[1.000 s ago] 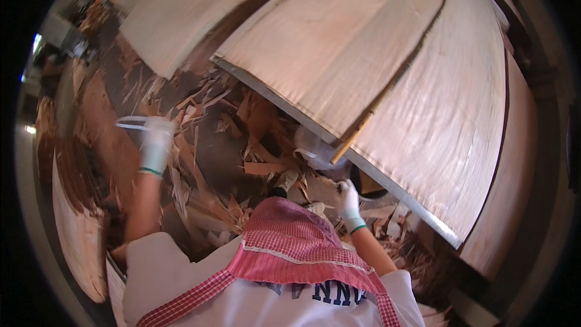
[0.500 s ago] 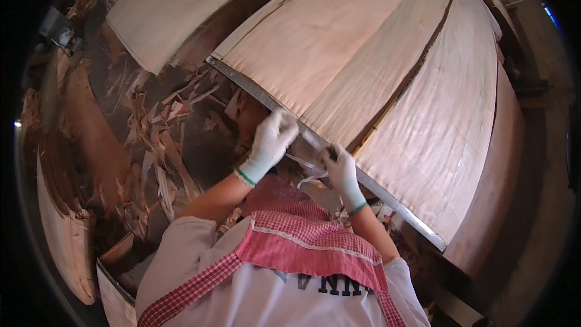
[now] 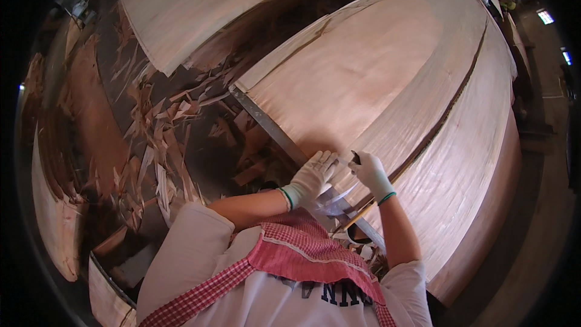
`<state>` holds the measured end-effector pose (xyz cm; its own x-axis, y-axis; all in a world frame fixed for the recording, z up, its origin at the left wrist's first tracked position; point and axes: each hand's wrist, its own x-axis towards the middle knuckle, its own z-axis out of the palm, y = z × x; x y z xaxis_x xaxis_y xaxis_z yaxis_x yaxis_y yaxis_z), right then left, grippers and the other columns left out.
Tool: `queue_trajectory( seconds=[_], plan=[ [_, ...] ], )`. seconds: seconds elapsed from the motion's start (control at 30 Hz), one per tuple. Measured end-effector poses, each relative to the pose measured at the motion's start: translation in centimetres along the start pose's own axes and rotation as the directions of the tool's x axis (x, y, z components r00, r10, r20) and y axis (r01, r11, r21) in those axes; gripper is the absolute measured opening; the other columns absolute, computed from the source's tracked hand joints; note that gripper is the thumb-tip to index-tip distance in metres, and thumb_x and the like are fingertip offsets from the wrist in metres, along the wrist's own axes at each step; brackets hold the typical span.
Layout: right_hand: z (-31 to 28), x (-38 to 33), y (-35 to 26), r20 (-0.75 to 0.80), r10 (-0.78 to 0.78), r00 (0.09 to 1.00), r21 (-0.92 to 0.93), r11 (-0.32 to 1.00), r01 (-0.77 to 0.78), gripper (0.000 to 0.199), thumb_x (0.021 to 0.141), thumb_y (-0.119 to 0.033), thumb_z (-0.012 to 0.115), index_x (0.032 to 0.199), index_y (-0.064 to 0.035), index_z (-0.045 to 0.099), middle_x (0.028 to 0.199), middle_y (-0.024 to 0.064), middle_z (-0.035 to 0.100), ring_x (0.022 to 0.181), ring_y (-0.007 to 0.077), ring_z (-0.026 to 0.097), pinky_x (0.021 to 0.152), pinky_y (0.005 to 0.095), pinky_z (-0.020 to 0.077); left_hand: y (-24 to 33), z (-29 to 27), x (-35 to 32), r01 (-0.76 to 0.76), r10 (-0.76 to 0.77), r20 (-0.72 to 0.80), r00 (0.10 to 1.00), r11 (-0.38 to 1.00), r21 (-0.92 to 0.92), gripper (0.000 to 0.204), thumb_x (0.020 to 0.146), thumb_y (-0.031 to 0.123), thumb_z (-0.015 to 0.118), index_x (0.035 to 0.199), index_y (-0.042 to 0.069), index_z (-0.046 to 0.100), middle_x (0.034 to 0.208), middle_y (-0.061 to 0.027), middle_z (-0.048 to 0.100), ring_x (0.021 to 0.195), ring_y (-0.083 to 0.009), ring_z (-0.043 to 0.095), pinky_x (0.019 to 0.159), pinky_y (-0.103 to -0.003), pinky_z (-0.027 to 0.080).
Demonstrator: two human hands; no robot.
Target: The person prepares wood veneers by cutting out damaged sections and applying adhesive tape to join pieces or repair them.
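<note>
A large sheet of pale wood veneer [image 3: 339, 79] lies in front of me, with a metal edge strip [image 3: 266, 122] along its near side. My left hand [image 3: 313, 177], in a white glove with a green cuff, rests on the veneer near this edge, fingers stretched out flat. Just right of it, my gloved right hand [image 3: 372, 175] is closed around a small dark tool [image 3: 356, 157], mostly hidden by the fingers. Between the hands, a clear, tape-like strip [image 3: 342, 197] hangs over the edge. A long dark split [image 3: 445, 118] runs through the veneer beyond my right hand.
Torn veneer scraps [image 3: 175, 121] litter the floor on the left. Another veneer stack [image 3: 200, 18] stands at the far left, and curved veneer pieces [image 3: 57, 224] lean at the left rim. A narrow yellowish strip [image 3: 357, 217] sticks out past the near edge.
My left hand has moved right and onto the veneer, its fingers now laid flat. My right hand has shifted right and slightly farther over the sheet. The view has shifted too.
</note>
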<state>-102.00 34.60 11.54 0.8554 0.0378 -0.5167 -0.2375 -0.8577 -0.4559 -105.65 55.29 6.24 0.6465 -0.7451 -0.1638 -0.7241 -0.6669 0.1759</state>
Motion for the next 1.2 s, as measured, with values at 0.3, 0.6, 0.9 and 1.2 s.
queue_trajectory(
  seconds=[0.3, 0.6, 0.9, 1.2],
  plan=[
    [0.3, -0.4, 2.6, 0.064, 0.136, 0.989, 0.356, 0.922, -0.150, 0.023, 0.088, -0.020, 0.068, 0.088, 0.0020, 0.065, 0.069, 0.0073, 0.065, 0.060, 0.0128, 0.056, 0.057, 0.0303, 0.0446, 0.7, -0.4, 0.9, 0.085, -0.082, 0.023, 0.996, 0.982, -0.169, 0.063, 0.098, 0.040, 0.042, 0.148, 0.002, 0.032, 0.158, -0.0155, 0.025, 0.147, -0.0301, 0.020, 0.121, -0.042, 0.009],
    [5.2, -2.8, 5.4, -0.151, 0.202, 0.968, 0.258, 0.953, -0.159, 0.041, 0.087, -0.036, 0.068, 0.096, 0.0036, 0.067, 0.069, 0.0170, 0.063, 0.063, 0.0251, 0.060, 0.063, 0.0395, 0.0492, 2.8, 1.4, 1.7, 0.171, -0.207, -0.231, 0.951, 0.971, -0.167, 0.059, 0.094, 0.032, 0.051, 0.146, 0.007, 0.037, 0.152, -0.0103, 0.036, 0.143, -0.0257, 0.030, 0.119, -0.041, 0.021],
    [-7.9, -21.2, 19.9, -0.559, 0.647, 0.519, 0.719, 0.690, -0.086, 0.031, 0.096, -0.030, 0.057, 0.110, -0.0040, 0.063, 0.082, 0.0027, 0.059, 0.065, 0.0136, 0.052, 0.060, 0.0240, 0.0436, 1.2, -0.3, 1.4, 0.052, -0.284, -0.395, 0.874, 0.862, -0.504, 0.042, 0.086, 0.022, 0.062, 0.123, 0.003, 0.057, 0.128, -0.0157, 0.057, 0.125, -0.0350, 0.048, 0.106, -0.046, 0.037],
    [-12.8, -10.1, -3.3, -0.748, 0.139, 0.649, 0.337, 0.922, 0.190, 0.021, 0.100, -0.021, 0.051, 0.111, -0.0087, 0.066, 0.098, 0.0071, 0.066, 0.085, 0.0170, 0.064, 0.070, 0.0313, 0.0501, -19.1, -7.4, 0.2, 0.345, -0.662, -0.556, 0.502, 0.743, -0.573, 0.047, 0.082, 0.016, 0.067, 0.124, 0.001, 0.051, 0.112, -0.0196, 0.061, 0.103, -0.0388, 0.057, 0.093, -0.046, 0.043]
  ],
)
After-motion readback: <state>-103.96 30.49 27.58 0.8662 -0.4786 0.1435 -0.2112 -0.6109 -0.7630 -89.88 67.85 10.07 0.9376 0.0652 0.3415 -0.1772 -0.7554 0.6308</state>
